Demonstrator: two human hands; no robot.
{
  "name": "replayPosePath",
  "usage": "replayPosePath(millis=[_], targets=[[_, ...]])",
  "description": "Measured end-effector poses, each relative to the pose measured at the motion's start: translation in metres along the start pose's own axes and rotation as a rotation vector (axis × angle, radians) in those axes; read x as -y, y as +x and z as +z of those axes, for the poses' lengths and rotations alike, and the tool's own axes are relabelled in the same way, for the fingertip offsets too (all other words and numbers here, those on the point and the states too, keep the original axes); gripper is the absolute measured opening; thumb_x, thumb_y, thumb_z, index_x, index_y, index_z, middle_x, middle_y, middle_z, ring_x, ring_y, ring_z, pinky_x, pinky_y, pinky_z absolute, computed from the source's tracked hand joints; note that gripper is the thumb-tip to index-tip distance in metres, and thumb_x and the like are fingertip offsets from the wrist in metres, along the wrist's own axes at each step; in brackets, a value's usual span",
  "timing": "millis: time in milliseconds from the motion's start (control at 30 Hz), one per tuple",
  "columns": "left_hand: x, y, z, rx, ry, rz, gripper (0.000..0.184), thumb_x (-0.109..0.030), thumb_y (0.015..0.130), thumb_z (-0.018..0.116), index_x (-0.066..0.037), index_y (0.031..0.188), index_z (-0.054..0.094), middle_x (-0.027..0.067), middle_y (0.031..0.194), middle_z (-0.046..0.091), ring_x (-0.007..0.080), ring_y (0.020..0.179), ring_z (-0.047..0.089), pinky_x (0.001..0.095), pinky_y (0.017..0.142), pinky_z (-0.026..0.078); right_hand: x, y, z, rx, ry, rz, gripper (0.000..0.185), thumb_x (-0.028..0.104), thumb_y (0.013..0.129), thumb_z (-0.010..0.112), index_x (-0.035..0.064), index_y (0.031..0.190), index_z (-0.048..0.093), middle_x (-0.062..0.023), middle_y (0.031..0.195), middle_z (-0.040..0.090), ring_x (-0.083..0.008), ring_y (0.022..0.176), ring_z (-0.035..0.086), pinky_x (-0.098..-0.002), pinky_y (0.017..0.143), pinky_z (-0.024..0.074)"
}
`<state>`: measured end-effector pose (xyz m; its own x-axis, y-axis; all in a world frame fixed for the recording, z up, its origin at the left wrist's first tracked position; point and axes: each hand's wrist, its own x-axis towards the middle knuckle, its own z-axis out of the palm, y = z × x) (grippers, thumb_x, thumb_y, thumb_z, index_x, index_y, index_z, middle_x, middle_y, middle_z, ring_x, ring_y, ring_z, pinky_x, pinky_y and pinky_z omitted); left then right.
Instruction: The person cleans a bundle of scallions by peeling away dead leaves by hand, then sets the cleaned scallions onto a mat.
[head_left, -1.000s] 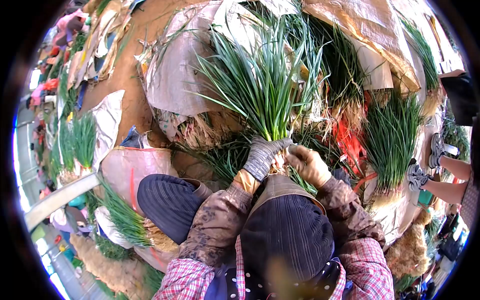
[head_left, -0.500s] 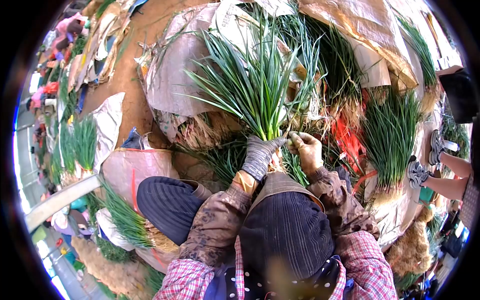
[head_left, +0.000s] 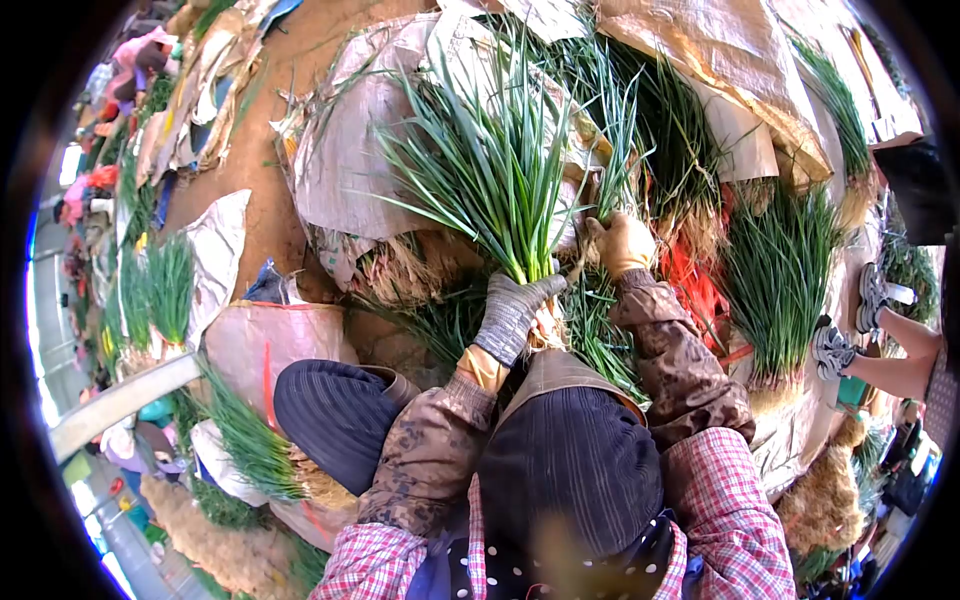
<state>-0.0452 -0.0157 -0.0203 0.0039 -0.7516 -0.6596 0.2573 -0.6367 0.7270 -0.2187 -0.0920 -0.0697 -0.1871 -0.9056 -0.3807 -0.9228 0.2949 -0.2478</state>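
Note:
My left hand (head_left: 513,313), in a grey knit glove, is closed around the lower stems of a bunch of garlic chives (head_left: 490,170). Its long flat leaves fan upward, and pale root ends (head_left: 547,325) show below the fist. To the right, my right hand (head_left: 624,245), in a tan glove, is at the foot of a looser clump of chives (head_left: 617,180). Its fingers are curled against the stems there, partly hidden by the hand itself. Loose leaves (head_left: 600,325) lie below, between my two forearms.
A pale woven sack (head_left: 350,150) covers more rooted bundles at the left. Standing bundles of chives (head_left: 780,280) and red netting (head_left: 692,290) are at the right. Another person's legs and sandals (head_left: 835,345) are at the far right. A metal rail (head_left: 125,405) is at the left.
My right hand has left the stems beside my left hand and moved up and right to the looser clump. The held bunch has shifted slightly left with my left hand still around it.

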Motion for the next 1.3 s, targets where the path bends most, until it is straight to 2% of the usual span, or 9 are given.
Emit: replayPosePath(millis=[300, 500, 733, 800, 833, 967, 1067, 1100, 1300], targets=[[-0.002, 0.000, -0.002, 0.163, 0.208, -0.167, 0.020, -0.017, 0.084, 0.067, 0.003, 0.084, 0.062, 0.0092, 0.058, 0.062, 0.0163, 0.037, 0.056, 0.0228, 0.032, 0.042, 0.007, -0.078, -0.009, 0.206, 0.799, -0.170, 0.026, 0.023, 0.084, 0.068, -0.0005, 0.096, 0.068, -0.0170, 0.092, 0.067, -0.0256, 0.084, 0.065, -0.0321, 0.074, 0.0516], [0.005, 0.003, -0.009, 0.240, 0.112, -0.190, 0.020, -0.017, 0.080, 0.071, 0.001, 0.083, 0.063, 0.0105, 0.062, 0.063, 0.0173, 0.044, 0.059, 0.0256, 0.035, 0.044, 0.019, -0.105, -0.041, -0.361, 0.036, -0.689, 0.006, 0.010, 0.079, 0.064, 0.0059, 0.076, 0.061, -0.0115, 0.075, 0.062, -0.0266, 0.068, 0.061, -0.0356, 0.062, 0.0488], [-0.034, -0.020, -0.013, 0.485, -0.060, 0.046, 0.036, -0.021, 0.081, 0.070, 0.002, 0.106, 0.060, 0.0088, 0.081, 0.066, 0.0159, 0.072, 0.065, 0.0271, 0.059, 0.056, -0.050, -0.056, 0.024, 0.097, 0.820, -0.109, 0.028, 0.022, 0.092, 0.054, -0.0017, 0.102, 0.063, -0.0192, 0.095, 0.067, -0.0249, 0.085, 0.064, -0.0343, 0.074, 0.0515], [-0.042, -0.014, -0.018, 0.496, -0.193, 0.096, 0.052, -0.017, 0.079, 0.071, 0.002, 0.122, 0.048, 0.0098, 0.092, 0.065, 0.0195, 0.079, 0.066, 0.0347, 0.071, 0.057, -0.080, -0.053, 0.051, 0.539, 0.504, -0.261, 0.028, 0.022, 0.083, 0.063, 0.0014, 0.101, 0.065, -0.0179, 0.100, 0.066, -0.0266, 0.091, 0.064, -0.0343, 0.082, 0.0505], [-0.044, -0.012, -0.019, 0.476, -0.317, 0.134, 0.056, -0.016, 0.078, 0.072, 0.001, 0.125, 0.046, 0.0101, 0.094, 0.064, 0.0209, 0.081, 0.066, 0.0369, 0.075, 0.057, -0.057, -0.063, 0.008, 0.753, -0.075, -0.404, 0.028, 0.020, 0.078, 0.069, 0.0030, 0.100, 0.066, -0.0168, 0.100, 0.066, -0.0265, 0.092, 0.063, -0.0332, 0.085, 0.0494], [-0.039, -0.004, -0.025, 0.393, -0.429, 0.024, 0.056, -0.012, 0.077, 0.073, -0.002, 0.126, 0.047, 0.0096, 0.092, 0.064, 0.0250, 0.079, 0.066, 0.0391, 0.068, 0.058, -0.060, -0.007, -0.004, -0.343, 0.107, -0.290, 0.017, 0.027, 0.084, 0.065, 0.0100, 0.083, 0.068, -0.0109, 0.071, 0.065, -0.0255, 0.060, 0.063, -0.0362, 0.057, 0.0508], [-0.014, 0.008, -0.029, 0.284, -0.421, -0.092, 0.044, -0.016, 0.074, 0.076, 0.000, 0.111, 0.057, 0.0103, 0.087, 0.064, 0.0271, 0.075, 0.067, 0.0393, 0.061, 0.058, -0.032, 0.045, -0.043, -0.308, 0.064, -0.143, 0.019, 0.029, 0.086, 0.065, 0.0124, 0.094, 0.066, -0.0116, 0.077, 0.067, -0.0254, 0.069, 0.064, -0.0383, 0.064, 0.0501], [-0.011, 0.008, -0.029, 0.269, -0.391, -0.122, 0.044, -0.017, 0.073, 0.077, 0.001, 0.108, 0.057, 0.0102, 0.085, 0.064, 0.0272, 0.073, 0.067, 0.0390, 0.060, 0.058, -0.018, 0.052, -0.059, -0.024, 0.167, 0.060, 0.026, 0.033, 0.080, 0.070, 0.0126, 0.096, 0.068, -0.0129, 0.082, 0.068, -0.0267, 0.074, 0.066, -0.0385, 0.068, 0.0511], [-0.017, 0.001, -0.020, 0.281, -0.360, -0.039, 0.037, -0.012, 0.078, 0.073, 0.000, 0.109, 0.056, 0.0105, 0.091, 0.065, 0.0238, 0.078, 0.066, 0.0342, 0.063, 0.058, -0.012, 0.050, -0.053, 0.154, 0.433, 0.083, 0.031, 0.031, 0.083, 0.069, 0.0036, 0.098, 0.069, -0.0116, 0.088, 0.070, -0.0176, 0.076, 0.065, -0.0284, 0.071, 0.0522]])
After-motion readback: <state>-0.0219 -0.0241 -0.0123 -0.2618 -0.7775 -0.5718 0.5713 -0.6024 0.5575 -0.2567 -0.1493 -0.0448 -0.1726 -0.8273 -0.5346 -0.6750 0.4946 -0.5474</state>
